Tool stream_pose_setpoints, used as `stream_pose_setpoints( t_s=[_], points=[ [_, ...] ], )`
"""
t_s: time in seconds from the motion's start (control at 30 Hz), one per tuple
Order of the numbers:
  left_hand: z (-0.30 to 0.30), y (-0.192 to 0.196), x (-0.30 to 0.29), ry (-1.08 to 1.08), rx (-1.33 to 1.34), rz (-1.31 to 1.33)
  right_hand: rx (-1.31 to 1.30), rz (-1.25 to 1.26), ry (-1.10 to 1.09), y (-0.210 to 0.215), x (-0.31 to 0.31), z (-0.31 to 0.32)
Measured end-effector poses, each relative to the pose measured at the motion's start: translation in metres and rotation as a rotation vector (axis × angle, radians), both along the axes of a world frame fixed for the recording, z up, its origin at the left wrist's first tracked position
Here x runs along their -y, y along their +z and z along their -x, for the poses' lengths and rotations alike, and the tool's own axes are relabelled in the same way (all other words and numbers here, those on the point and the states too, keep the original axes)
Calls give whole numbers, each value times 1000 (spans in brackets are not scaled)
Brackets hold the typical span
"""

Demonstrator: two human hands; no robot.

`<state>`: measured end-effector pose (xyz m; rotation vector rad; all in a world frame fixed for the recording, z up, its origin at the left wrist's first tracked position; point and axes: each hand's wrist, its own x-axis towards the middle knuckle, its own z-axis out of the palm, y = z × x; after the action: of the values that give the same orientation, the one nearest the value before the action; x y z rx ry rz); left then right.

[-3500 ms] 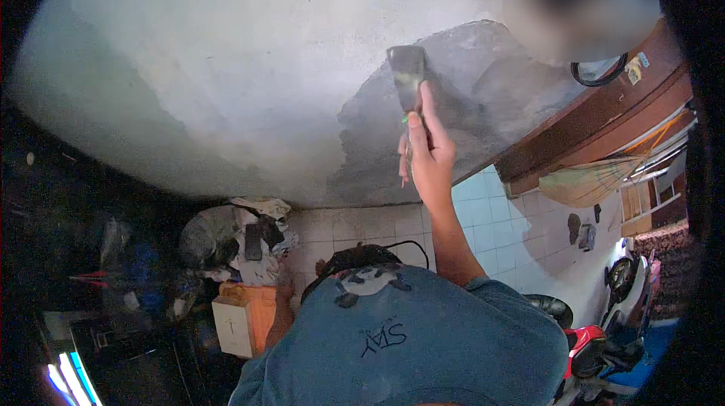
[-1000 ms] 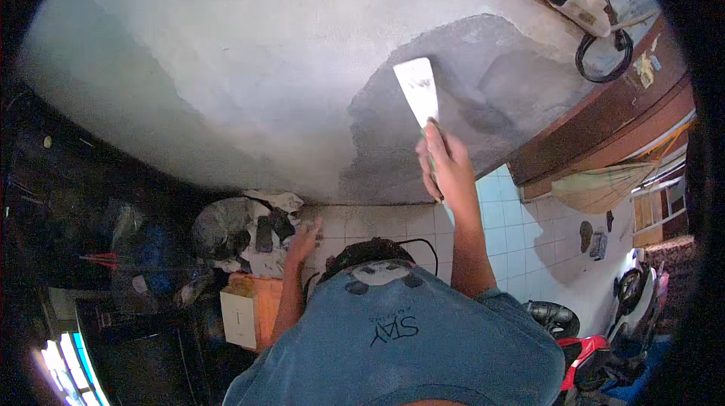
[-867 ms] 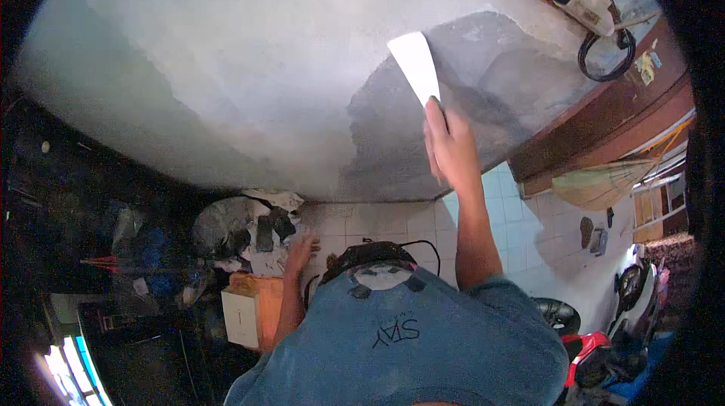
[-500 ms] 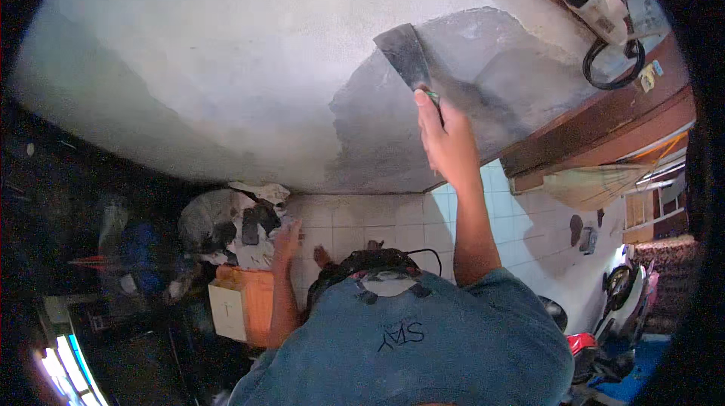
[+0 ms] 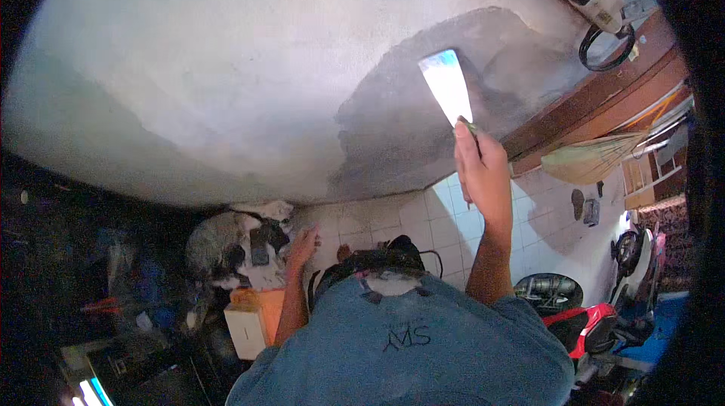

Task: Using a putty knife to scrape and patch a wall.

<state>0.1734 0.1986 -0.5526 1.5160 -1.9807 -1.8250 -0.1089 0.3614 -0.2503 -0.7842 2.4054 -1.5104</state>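
Observation:
My right hand [image 5: 485, 172] is wrapped round the handle of a putty knife [image 5: 445, 83]. Its broad metal blade points up and slightly left and shines white with reflected light. Behind the blade lies a dark grey, rough-edged patch [image 5: 393, 96] on the pale wall [image 5: 249, 66]. Whether the blade touches the wall I cannot tell. My left hand [image 5: 303, 246] hangs low at the left with its fingers loosely stretched out, holding nothing I can see. Beside it is a heap of pale and dark cloth or bags [image 5: 226, 243], a dark flat object [image 5: 260, 246] on top.
A brown wooden frame [image 5: 559, 115] borders the wall at right. Above it hangs a dark box with a looped black cable [image 5: 608, 47]. An orange box [image 5: 270, 311] stands by my left forearm. Pale tiles [image 5: 377, 217] cover the floor; a red and black motorbike [image 5: 585, 327] stands lower right.
My right hand and the putty knife have come down and right, and the blade has turned to catch the light. My left hand has shifted slightly right. The view has moved a little.

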Motion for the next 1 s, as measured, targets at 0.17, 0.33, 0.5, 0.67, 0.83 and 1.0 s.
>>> stream_pose_setpoints(
  t_s=[0.17,0.33,0.5,0.67,0.83,1.0],
  points=[
    [-20,-52,50,-134,-61,91,-54,-45,-50,10,24,-4],
    [-72,-197,95,-714,117,807,4,-53,-9,12,-7,-29],
    [0,-128,63,-150,-10,-32,-63,-148,-25,-9,36,-7],
    [6,-82,55,-177,-189,216,124,-10,-63,11,2,-27],
    [1,-68,56,-98,43,14,-102,-78,-47,8,36,-5],
    [-16,-104,52,-154,-91,94,-29,-43,-42,12,8,-28]
  ],
)
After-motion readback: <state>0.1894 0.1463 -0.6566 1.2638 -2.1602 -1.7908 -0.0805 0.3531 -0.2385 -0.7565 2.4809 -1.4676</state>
